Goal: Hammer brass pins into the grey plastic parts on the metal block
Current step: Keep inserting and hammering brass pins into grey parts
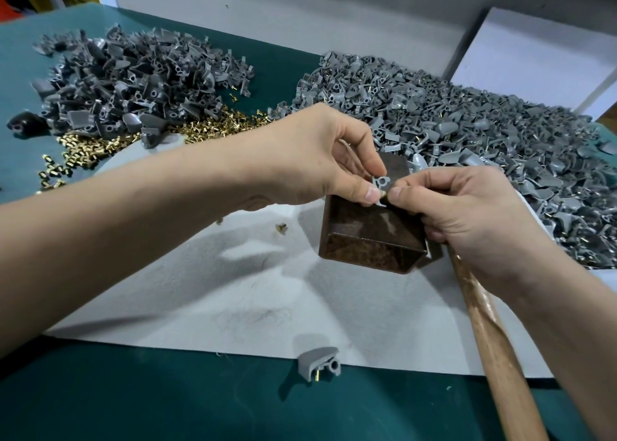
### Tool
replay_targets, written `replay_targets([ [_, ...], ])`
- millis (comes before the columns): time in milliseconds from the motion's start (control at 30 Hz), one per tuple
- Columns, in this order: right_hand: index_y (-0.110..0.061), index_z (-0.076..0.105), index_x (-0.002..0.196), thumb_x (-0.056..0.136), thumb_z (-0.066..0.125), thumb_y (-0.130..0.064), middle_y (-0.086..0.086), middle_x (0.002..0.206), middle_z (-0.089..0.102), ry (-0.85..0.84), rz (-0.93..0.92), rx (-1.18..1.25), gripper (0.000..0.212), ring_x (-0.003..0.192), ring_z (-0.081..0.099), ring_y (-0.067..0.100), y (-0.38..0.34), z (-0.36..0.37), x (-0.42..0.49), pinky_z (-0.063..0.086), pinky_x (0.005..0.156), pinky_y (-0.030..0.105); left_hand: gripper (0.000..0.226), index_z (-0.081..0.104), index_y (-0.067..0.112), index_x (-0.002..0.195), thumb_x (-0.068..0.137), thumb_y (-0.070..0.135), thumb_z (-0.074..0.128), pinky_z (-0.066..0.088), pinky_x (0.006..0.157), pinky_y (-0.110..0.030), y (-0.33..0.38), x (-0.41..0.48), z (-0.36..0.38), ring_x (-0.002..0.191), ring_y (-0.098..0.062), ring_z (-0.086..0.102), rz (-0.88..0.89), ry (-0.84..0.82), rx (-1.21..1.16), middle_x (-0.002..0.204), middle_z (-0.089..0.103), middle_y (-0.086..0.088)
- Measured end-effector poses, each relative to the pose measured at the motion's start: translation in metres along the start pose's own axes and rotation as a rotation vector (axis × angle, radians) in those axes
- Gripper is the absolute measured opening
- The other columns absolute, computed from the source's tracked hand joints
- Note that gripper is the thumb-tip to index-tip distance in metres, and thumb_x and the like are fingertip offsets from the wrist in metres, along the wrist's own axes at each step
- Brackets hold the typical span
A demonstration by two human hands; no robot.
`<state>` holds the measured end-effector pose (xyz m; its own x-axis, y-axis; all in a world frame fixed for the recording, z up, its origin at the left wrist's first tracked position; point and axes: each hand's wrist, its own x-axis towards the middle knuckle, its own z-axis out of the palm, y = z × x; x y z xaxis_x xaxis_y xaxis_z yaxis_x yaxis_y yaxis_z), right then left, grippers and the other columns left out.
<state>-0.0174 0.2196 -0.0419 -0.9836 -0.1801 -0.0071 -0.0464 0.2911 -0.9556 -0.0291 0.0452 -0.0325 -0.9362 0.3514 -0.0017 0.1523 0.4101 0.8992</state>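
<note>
Small brass pin (384,193): likely slippery; our right hand (474,220) pinches it.
Grey plastic part (380,182): seemingly light, stiff; our left hand (320,160) pinches it.

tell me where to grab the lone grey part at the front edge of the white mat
Probably pinch the lone grey part across its broad curved shell, coming from above. Its brass pin juts out toward the near side and the tube end faces right, so those sides offer little to hold.
</note>
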Motion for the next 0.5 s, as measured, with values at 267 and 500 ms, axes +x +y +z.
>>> replay_targets([
  [267, -0.006, 0.066, 0.064, 0.08, 0.066, -0.002, -0.007, 0.041, 0.05, -0.01, 0.006, -0.002, 0.016, 0.032, 0.036, 0.0, 0.0012, -0.0008, 0.0008, 0.027, 0.035, 0.008, 0.018, 0.068, 0.009, 0.085, 0.072, 0.005, 0.079, 0.058, 0.08, -0.028, 0.0003, 0.0, -0.0002, 0.075, -0.014, 0.067, -0.012, -0.005, 0.001, 0.089, 0.072, -0.015],
  [500, -0.005, 0.066, 0.066, 0.08, 0.067, -0.001, -0.007, 0.04, 0.05, -0.01, 0.006, -0.011, 0.015, 0.031, 0.038, 0.0, -0.0005, -0.0005, -0.0003, 0.028, 0.035, 0.007, 0.018, 0.068, 0.009, 0.086, 0.072, 0.005, 0.078, 0.058, 0.079, -0.027, 0.0009, 0.0001, -0.0008, 0.076, -0.013, 0.067, -0.009, -0.013, 0.016, 0.089, 0.072, -0.013],
])
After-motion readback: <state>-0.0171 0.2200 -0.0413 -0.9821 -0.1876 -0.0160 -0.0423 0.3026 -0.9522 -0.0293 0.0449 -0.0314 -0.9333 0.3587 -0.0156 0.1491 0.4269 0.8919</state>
